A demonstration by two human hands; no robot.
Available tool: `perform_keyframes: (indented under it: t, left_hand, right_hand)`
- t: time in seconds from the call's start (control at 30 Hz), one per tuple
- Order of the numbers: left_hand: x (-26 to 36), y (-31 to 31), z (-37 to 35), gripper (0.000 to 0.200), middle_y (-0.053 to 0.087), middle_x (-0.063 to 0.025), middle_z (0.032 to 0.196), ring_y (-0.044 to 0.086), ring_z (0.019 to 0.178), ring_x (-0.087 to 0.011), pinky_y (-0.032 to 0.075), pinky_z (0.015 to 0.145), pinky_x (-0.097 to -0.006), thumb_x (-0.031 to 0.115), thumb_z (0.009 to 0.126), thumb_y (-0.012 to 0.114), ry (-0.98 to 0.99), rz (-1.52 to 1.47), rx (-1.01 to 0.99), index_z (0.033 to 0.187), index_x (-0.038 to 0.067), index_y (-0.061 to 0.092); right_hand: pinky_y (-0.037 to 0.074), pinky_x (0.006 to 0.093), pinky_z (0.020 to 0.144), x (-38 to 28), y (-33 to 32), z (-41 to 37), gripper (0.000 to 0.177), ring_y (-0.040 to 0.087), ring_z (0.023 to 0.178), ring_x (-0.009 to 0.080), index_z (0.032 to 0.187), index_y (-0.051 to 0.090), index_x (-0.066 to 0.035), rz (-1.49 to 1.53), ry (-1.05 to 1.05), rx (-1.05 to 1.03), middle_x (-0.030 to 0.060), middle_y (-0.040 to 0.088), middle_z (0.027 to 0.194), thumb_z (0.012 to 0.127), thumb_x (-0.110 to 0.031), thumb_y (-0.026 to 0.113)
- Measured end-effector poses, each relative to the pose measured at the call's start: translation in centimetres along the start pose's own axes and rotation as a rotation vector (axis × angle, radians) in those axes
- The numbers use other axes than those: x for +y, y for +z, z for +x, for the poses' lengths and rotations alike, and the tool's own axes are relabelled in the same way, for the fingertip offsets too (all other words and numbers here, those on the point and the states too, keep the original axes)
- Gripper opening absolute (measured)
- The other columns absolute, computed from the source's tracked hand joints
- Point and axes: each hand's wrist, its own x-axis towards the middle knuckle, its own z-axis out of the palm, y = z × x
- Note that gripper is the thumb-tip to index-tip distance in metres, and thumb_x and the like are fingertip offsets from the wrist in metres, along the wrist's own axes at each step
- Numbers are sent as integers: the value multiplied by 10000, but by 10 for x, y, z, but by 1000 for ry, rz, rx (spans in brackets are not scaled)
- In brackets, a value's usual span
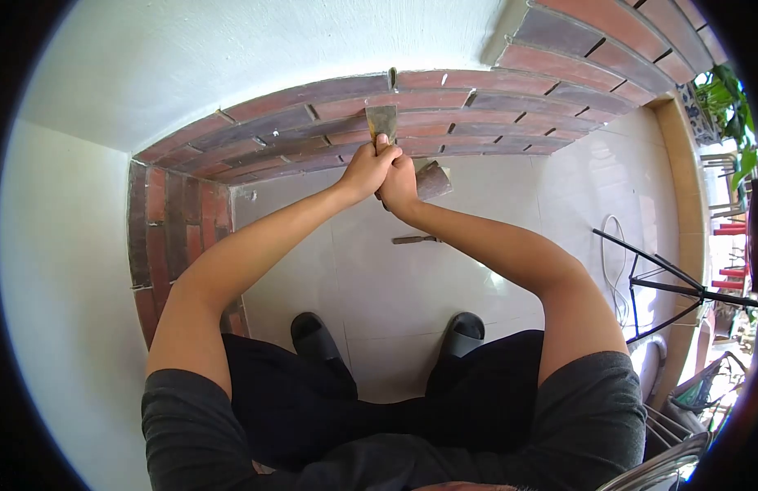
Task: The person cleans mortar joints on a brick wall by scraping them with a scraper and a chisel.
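Brick-pattern wall (432, 101) over a pale tiled floor (379, 286). Left hand (365, 173) and right hand (401, 178) are clenched round a scraper (381, 120), blade poking just ahead of the grip. Brownish flat piece (432, 183) right beside it, black-legged stand (674, 286) way off right.

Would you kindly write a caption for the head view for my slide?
The left hand and right hand grip a scraper at a brick wall.

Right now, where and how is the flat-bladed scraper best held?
I'd grip the scraper at its handle end, coming from the person's side, both hands together: its broad blade points away, toward the brick wall. The hands hide most of the handle.
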Motion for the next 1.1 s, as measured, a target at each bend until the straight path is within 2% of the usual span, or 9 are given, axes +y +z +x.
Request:
perform_keyframes:
  t: [0.13, 0.2, 0.27, 0.37, 0.5, 0.6, 1.0, 1.03, 1.1]
  left_hand:
    - [-3, 4, -1, 411, 651, -134, 722, 640, 585, -221, 514, 519, -385, 352, 975, 561, 103, -13, 56, 840, -32, 614]
    - [-9, 4, 3, 404, 654, -137, 724, 642, 585, -223, 515, 522, -388, 341, 976, 558, 132, 4, 65, 843, -36, 618]
    - [-4, 3, 2, 403, 656, -142, 727, 644, 588, -227, 514, 525, -392, 337, 974, 558, 69, -13, 35, 852, -42, 619]
    - [-28, 6, 17, 399, 650, -152, 724, 629, 549, -232, 499, 480, -387, 333, 973, 556, 207, 24, 72, 866, -47, 611]
    - [-5, 6, -1, 411, 652, -160, 722, 650, 571, -234, 518, 502, -385, 342, 972, 557, 99, -23, 36, 855, -47, 621]
    - [-4, 6, 4, 406, 651, -152, 711, 659, 578, -239, 515, 485, -380, 334, 974, 557, 93, -31, 24, 848, -46, 620]
    - [-15, 9, 9, 386, 637, -146, 693, 624, 511, -230, 490, 453, -377, 321, 973, 560, 107, -49, 24, 838, -37, 608]
    - [-20, 12, 13, 383, 634, -142, 687, 615, 498, -230, 485, 443, -378, 318, 971, 557, 240, -14, 93, 838, -37, 607]
    - [-13, 10, 7, 381, 634, -141, 684, 616, 494, -231, 485, 436, -379, 316, 971, 555, 137, -49, 51, 843, -38, 609]
  right_hand:
    - [478, 389, 585, -2, -6, 0, 679, 614, 646, 193, 855, 648, 72, -72, 86, -27, 133, 649, 678, 1061, -557, 497]
    - [482, 391, 603, 2, -7, 4, 673, 617, 678, 190, 862, 655, 75, -66, 53, -35, 145, 663, 701, 1066, -547, 495]
    - [481, 393, 602, 8, -5, 5, 670, 608, 681, 182, 865, 655, 75, -64, 11, -1, 146, 665, 706, 1064, -546, 502]
    - [343, 302, 380, 12, -1, 3, 642, 480, 418, 124, 719, 530, -63, 12, 37, 6, 24, 514, 540, 1053, -609, 481]
    - [343, 311, 386, 10, -5, 3, 651, 484, 428, 123, 715, 537, -61, -5, 6, -11, 24, 511, 542, 1056, -611, 472]
    - [470, 391, 577, 6, -8, 5, 667, 593, 653, 175, 872, 653, 69, -17, 40, -18, 124, 650, 686, 1057, -556, 512]
    - [411, 349, 468, -5, -9, -2, 655, 561, 530, 156, 807, 613, 28, -6, 116, -24, 78, 593, 606, 1059, -565, 495]
    - [408, 348, 466, -5, -9, -3, 655, 557, 523, 154, 802, 608, 26, -6, 122, -28, 76, 590, 602, 1059, -565, 494]
    - [405, 352, 463, -6, -10, -5, 664, 544, 507, 148, 770, 585, 22, 9, 139, -46, 72, 579, 588, 1058, -568, 493]
